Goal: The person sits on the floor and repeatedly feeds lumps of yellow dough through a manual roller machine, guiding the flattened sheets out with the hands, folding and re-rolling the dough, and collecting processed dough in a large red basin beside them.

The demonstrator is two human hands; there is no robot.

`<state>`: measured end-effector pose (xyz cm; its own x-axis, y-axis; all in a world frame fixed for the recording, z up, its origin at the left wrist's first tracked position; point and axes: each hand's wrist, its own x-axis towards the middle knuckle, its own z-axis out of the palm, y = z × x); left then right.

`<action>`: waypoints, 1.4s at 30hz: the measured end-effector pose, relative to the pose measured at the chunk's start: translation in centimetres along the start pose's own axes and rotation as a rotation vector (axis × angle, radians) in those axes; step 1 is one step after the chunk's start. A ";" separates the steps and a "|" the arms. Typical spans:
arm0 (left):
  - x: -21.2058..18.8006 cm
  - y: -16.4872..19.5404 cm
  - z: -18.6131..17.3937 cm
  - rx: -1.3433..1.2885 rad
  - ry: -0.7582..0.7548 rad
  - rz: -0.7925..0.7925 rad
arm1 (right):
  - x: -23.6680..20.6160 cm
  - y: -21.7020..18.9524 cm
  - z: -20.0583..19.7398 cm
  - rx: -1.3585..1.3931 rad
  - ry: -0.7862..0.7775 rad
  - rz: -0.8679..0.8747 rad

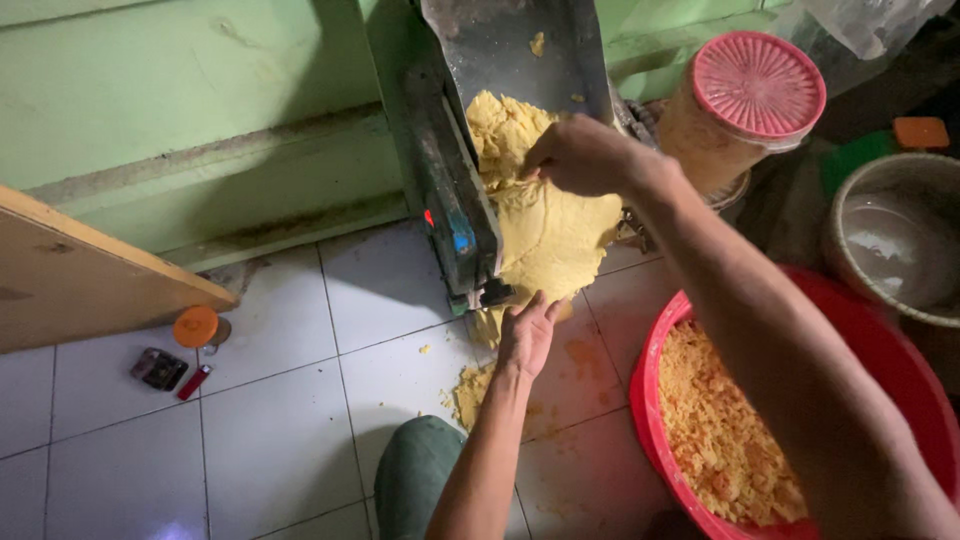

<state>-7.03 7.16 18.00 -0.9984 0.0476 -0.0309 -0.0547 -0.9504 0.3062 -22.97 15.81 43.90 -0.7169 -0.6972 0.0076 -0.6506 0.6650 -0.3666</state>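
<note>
A dark metal dough roller machine (455,190) stands against the green wall, with a chute at its top. Crumbly yellow dough (500,125) lies in the chute and a flattened yellow sheet (555,245) hangs out below. My right hand (575,155) presses down on the dough at the top of the sheet, fingers curled. My left hand (525,330) reaches up under the sheet's lower edge, palm open and fingers touching it. Loose yellow dough crumbs (470,390) lie on the white tiled floor beneath.
A red basin (650,400) of yellow crumbs sits at the right. Behind it stand a jar with a pink lid (755,85) and a pale bucket (895,235). At left are a wooden board (90,280), an orange cap (195,327), a small dark box (158,368) and a red lighter (194,382).
</note>
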 end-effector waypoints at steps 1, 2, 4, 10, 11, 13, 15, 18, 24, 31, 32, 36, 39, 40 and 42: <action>0.1 -0.1 0.1 -0.001 0.017 0.006 | -0.3 0.1 -0.8 -0.041 0.073 -0.008; 0.1 -0.2 0.1 0.021 0.001 -0.006 | -0.6 0.3 -1.5 -0.087 0.145 -0.020; 0.1 -0.3 0.0 0.065 -0.038 -0.015 | -0.7 0.6 -2.4 -0.166 0.217 -0.041; -0.1 -0.6 -0.4 0.048 -0.104 0.050 | -0.2 1.5 -0.5 -0.303 0.215 -0.011; -0.1 -0.7 -0.3 0.037 -0.097 0.051 | 0.0 1.6 -0.3 -0.309 0.129 0.102; -0.2 -0.7 0.1 0.018 -0.101 0.048 | 0.4 1.6 -0.3 -0.299 0.037 0.169; -0.3 -0.5 0.7 0.059 -0.035 0.030 | 0.5 1.5 -0.8 -0.275 0.019 0.073; -0.7 0.1 2.0 0.080 -0.021 0.021 | -0.2 1.2 -1.6 -0.234 -0.020 0.214; -1.7 0.9 4.2 0.072 -0.020 0.026 | -3.9 1.5 -1.4 -0.187 0.437 -0.039; -1.8 0.3 5.1 0.033 0.034 -0.001 | -3.4 3.3 -1.0 -0.274 0.451 -0.067; -1.8 0.2 5.1 0.021 0.001 0.024 | -3.0 3.6 -0.9 -0.407 0.484 -0.125; -1.6 0.0 5.5 -0.013 -0.027 0.083 | -1.4 4.8 0.0 -0.735 -0.006 0.274; -1.5 -0.1 6.0 0.000 0.016 0.080 | -0.9 5.3 0.9 -0.695 0.044 0.176; -1.5 0.0 6.1 0.009 0.029 0.073 | -0.8 5.4 1.1 -0.800 0.069 0.139; -1.5 0.1 6.4 -0.011 0.003 0.099 | -0.7 5.2 1.2 -1.021 0.126 0.056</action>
<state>-5.67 8.97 24.17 -0.9988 -0.0479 -0.0042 0.0445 -0.9537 0.2973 -25.58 19.43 40.89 -0.7356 -0.6640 0.1343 -0.4759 0.6476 0.5951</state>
